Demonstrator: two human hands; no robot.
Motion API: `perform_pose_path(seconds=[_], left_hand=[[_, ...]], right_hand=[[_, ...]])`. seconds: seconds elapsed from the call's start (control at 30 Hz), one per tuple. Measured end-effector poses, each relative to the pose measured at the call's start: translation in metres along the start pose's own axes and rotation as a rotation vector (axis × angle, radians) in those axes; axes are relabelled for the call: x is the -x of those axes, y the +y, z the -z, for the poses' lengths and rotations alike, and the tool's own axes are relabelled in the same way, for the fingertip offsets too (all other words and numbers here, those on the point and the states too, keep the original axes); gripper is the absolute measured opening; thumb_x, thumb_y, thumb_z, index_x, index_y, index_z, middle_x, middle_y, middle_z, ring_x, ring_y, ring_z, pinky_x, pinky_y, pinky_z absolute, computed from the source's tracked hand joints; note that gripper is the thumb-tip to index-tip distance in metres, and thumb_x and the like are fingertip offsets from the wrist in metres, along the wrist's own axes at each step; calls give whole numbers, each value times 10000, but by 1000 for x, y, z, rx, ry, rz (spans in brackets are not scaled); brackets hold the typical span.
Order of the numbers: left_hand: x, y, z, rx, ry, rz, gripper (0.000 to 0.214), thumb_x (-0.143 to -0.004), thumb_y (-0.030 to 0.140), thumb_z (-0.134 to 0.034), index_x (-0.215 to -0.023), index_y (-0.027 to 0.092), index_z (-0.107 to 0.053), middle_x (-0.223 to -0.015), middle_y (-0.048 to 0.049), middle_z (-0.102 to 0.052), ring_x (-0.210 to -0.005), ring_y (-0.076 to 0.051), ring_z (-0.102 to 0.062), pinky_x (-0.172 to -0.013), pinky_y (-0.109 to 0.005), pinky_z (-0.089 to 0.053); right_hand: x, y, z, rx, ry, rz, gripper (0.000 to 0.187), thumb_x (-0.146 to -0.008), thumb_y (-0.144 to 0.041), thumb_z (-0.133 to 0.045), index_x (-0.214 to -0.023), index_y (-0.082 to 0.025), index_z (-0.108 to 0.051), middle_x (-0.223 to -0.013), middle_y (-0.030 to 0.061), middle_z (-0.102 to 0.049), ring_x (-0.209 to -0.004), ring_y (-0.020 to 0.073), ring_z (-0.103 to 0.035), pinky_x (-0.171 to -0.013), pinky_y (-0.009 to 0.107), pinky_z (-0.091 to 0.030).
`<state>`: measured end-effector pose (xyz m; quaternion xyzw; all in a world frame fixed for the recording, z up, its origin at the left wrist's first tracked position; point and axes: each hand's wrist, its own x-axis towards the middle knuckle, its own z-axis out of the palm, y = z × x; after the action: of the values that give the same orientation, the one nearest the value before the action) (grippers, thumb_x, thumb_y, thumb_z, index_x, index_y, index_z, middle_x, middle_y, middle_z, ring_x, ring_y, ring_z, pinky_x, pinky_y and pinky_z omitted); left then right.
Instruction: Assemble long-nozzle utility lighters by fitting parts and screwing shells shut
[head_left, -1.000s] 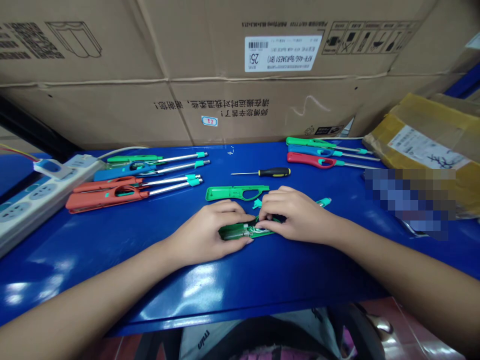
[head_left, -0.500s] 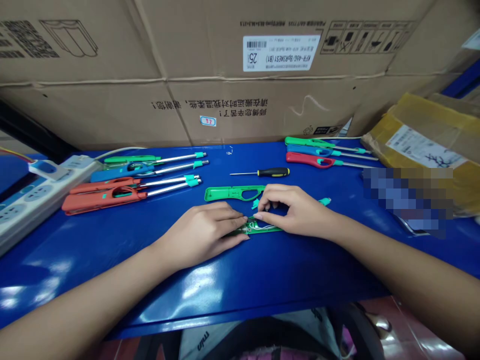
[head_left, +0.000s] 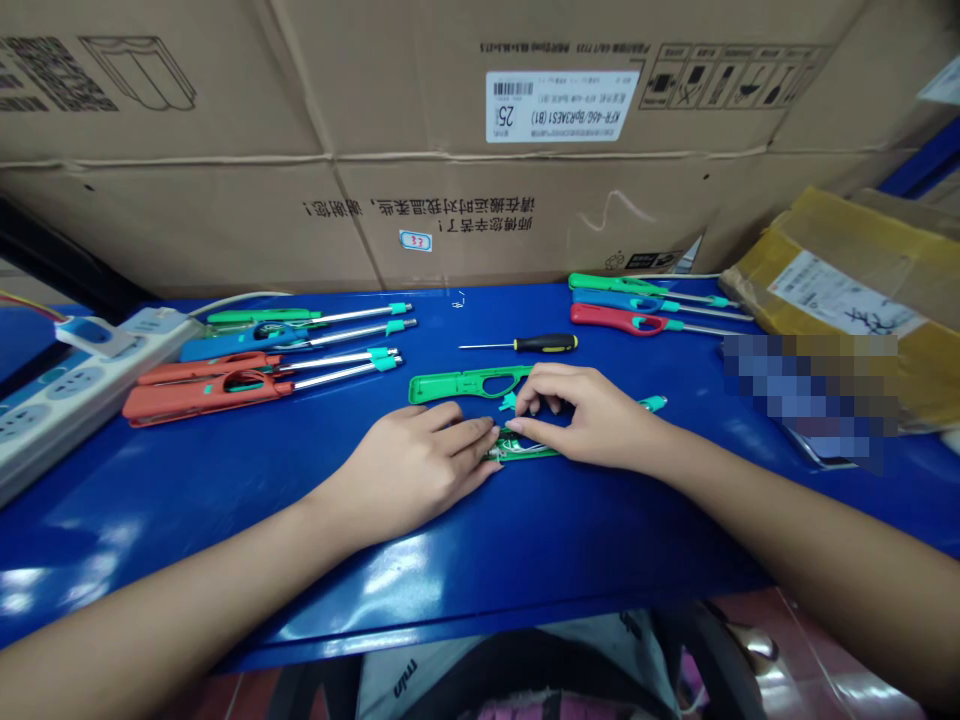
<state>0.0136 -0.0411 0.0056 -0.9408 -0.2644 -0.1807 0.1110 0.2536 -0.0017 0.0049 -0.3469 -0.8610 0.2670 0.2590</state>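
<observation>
Left hand (head_left: 424,465), right hand (head_left: 589,415) at open green casing (head_left: 526,457) on blue counter (head_left: 540,540).
Left grip curled round casing's left end; right grip half-closed over white wires (head_left: 534,446), can't tell if pinching. Beyond: green half-shell (head_left: 448,387), then screwdriver (head_left: 546,344).
</observation>
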Motion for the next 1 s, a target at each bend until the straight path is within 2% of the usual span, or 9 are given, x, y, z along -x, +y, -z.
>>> perform_pose_path(seconds=[0.1,0.17,0.4,0.57,0.67,0.8,0.9,1.0], left_hand=[[0,1,-4,-83,34,-15,288,-1015,324,-546,-1110,139,-745,-1085,-75,-781,-877,-208,-700,-642,-295,-549],[0,-1,-6,-75,40,-14,289,-1015,332,-546,-1126,152,-743,-1089,-60,-784,-897,-216,-706,-668,-305,-560],[0,-12,-8,158,57,88,291,-971,356,-620,-1167,169,-726,-1073,-70,-781,-925,-213,-724,-822,-336,-596],[1,-16,-2,323,98,101,238,-943,305,-662,-1137,197,-748,-1066,-65,-778,-937,-204,-731,-850,-343,-605],[1,-17,-2,332,99,84,245,-942,281,-661,-1157,200,-744,-1095,-70,-773,-956,-216,-716,-844,-357,-608],[1,-16,-4,330,31,51,357,-956,297,-638,-1299,204,-671,-1233,-93,-727,-1099,-253,-685,-949,-420,-585],[0,-15,-6,354,-36,38,373,-981,254,-585,-1351,243,-634,-1295,-81,-698,-1171,-248,-658,-1006,-428,-557],[-1,-16,-5,389,-80,44,373,-1000,203,-530,-1355,260,-631,-1296,-73,-691,-1147,-236,-658,-978,-408,-562]], right_hand=[[1,3,3,-9,-25,-9,105,-847,-248,-739,-855,-179,-660,-823,8,-626,-737,130,-552,-683,256,-446],[1,4,2,2,-29,-15,110,-836,-238,-752,-852,-179,-661,-817,4,-622,-735,129,-551,-687,254,-445],[-1,3,-6,106,54,-55,110,-842,-256,-755,-853,-180,-676,-808,10,-626,-774,150,-589,-719,277,-443],[-1,1,8,55,86,-12,142,-930,-294,-655,-848,-181,-676,-827,27,-664,-762,146,-602,-715,280,-461],[1,-1,23,22,-27,53,110,-933,-245,-641,-851,-183,-681,-875,38,-678,-807,153,-623,-774,295,-481],[3,-4,35,61,-229,103,62,-903,-150,-653,-894,-187,-703,-926,37,-686,-883,167,-637,-823,305,-488],[3,-5,35,66,-257,91,79,-883,-112,-662,-903,-178,-700,-936,36,-681,-890,166,-635,-816,297,-491],[3,-5,32,71,-284,70,102,-870,-79,-660,-881,-175,-691,-920,28,-682,-867,161,-635,-795,290,-487]])
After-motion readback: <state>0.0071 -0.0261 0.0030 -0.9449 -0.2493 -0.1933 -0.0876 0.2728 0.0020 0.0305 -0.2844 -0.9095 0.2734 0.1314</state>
